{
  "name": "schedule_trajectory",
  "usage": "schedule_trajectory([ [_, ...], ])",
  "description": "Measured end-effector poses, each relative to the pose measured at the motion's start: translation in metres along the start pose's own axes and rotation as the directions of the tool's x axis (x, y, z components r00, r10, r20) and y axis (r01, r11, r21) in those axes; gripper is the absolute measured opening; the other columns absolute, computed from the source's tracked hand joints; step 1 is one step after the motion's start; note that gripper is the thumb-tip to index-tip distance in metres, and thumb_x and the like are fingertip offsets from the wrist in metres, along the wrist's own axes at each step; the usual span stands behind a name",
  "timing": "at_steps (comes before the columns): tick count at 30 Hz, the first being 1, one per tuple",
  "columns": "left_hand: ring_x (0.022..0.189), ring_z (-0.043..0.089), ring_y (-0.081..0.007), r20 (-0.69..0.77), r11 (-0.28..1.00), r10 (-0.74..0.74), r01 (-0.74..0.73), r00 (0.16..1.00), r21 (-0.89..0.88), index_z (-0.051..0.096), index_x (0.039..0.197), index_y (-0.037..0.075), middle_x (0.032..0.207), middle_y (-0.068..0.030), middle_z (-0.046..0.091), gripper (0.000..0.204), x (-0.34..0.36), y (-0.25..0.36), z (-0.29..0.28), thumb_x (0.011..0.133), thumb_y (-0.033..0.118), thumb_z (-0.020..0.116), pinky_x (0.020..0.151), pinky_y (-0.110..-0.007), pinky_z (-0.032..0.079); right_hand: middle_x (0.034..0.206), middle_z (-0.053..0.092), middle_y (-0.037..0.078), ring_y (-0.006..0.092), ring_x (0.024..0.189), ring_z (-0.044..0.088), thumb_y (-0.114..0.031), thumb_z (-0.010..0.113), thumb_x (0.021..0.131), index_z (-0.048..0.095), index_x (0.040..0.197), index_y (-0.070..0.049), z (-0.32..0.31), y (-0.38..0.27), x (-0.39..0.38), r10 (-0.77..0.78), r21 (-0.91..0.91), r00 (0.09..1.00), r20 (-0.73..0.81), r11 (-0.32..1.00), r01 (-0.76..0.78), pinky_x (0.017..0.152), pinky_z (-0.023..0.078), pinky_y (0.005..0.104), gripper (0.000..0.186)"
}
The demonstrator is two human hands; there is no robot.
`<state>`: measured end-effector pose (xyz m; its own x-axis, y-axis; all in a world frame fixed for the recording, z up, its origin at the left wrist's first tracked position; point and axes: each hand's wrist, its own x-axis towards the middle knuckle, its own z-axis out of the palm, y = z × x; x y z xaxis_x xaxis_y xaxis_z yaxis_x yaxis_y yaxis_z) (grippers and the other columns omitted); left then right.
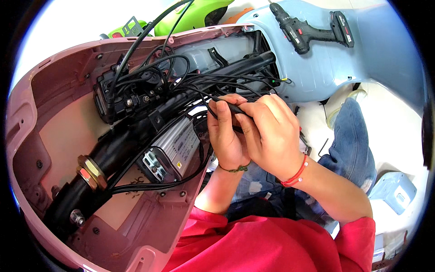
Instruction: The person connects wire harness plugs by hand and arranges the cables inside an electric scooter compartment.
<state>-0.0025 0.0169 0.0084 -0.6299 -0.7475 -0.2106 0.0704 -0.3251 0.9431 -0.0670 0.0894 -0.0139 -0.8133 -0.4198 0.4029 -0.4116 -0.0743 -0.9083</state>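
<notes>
Both my hands meet at the middle of the view, over the open pink scooter shell [54, 81]. My left hand [225, 136] pinches a black cable end [235, 108] that runs out of the bundle of black wires [181, 86]. My right hand [272, 131] wraps over the same cable end from the right, its fingers closed on it. A ribbed silver controller box [174, 149] lies just left of my left hand, beside the black steering tube [113, 149].
A black cordless drill [308, 29] lies on the light blue scooter panel [362, 54] at the upper right. Green bodywork [190, 13] shows at the top. A small light blue part [394, 190] and a black hex key [322, 147] lie on the white floor.
</notes>
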Motion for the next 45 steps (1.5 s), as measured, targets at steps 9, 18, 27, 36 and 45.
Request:
schedule_trajectory([
  [9,0.091,0.058,-0.0134,-0.007,0.992,-0.119,0.119,0.993,-0.029,0.058,0.11,0.004,0.107,-0.0074,0.061,0.041,0.004,0.009,-0.002,0.102,0.04,0.04,0.078,-0.029,0.046,0.075,0.056,0.011,0.0294,0.069,0.056,-0.006,0.067,0.077,0.063,0.088,-0.002,-0.006,0.003,0.009,0.071,0.066,0.995,0.073,0.995,-0.075,0.061,0.047,0.0378,0.012],
  [18,0.102,0.055,-0.0163,0.112,0.862,-0.326,0.344,0.939,-0.373,0.051,0.125,0.003,0.123,-0.0082,0.057,0.04,-0.013,0.027,-0.01,0.101,0.033,0.04,0.087,-0.03,0.046,0.089,0.069,0.009,0.0128,0.082,0.065,-0.007,0.055,0.093,0.062,0.104,0.003,-0.031,0.015,0.022,0.496,0.54,0.769,0.404,0.549,-0.638,0.07,0.051,0.0264,0.017],
  [27,0.098,0.056,-0.0161,0.373,0.145,-0.297,0.428,0.879,-0.892,0.055,0.118,0.001,0.11,-0.0065,0.061,0.024,-0.015,0.041,0.004,0.1,0.013,0.044,0.088,-0.027,0.049,0.094,0.067,0.01,0.015,0.085,0.064,-0.005,0.055,0.09,0.06,0.108,0.003,-0.04,0.032,0.017,0.584,0.418,0.739,0.335,0.611,-0.672,0.075,0.05,0.0278,0.021],
  [36,0.078,0.053,-0.0126,0.324,0.512,-0.271,0.421,0.906,-0.749,0.056,0.117,0.003,0.094,-0.0014,0.061,0.027,-0.021,0.029,-0.01,0.101,0.02,0.041,0.07,-0.026,0.046,0.095,0.069,0.018,0.0273,0.087,0.067,-0.008,0.055,0.087,0.062,0.106,0.002,-0.069,0.084,-0.03,0.712,0.033,0.629,0.312,0.654,-0.756,0.079,0.051,0.0347,0.023],
  [45,0.045,0.035,-0.0143,0.055,0.983,-0.14,0.132,0.989,0.127,0.05,0.09,0.002,0.057,-0.0065,0.044,0.039,-0.053,0.0,-0.044,0.102,0.033,0.031,0.046,-0.027,0.031,0.099,0.066,0.021,0.0376,0.096,0.062,-0.018,0.059,0.082,0.063,0.099,0.002,-0.032,0.134,-0.057,0.656,-0.374,0.582,0.482,0.754,-0.54,0.083,0.049,0.0425,0.026],
])
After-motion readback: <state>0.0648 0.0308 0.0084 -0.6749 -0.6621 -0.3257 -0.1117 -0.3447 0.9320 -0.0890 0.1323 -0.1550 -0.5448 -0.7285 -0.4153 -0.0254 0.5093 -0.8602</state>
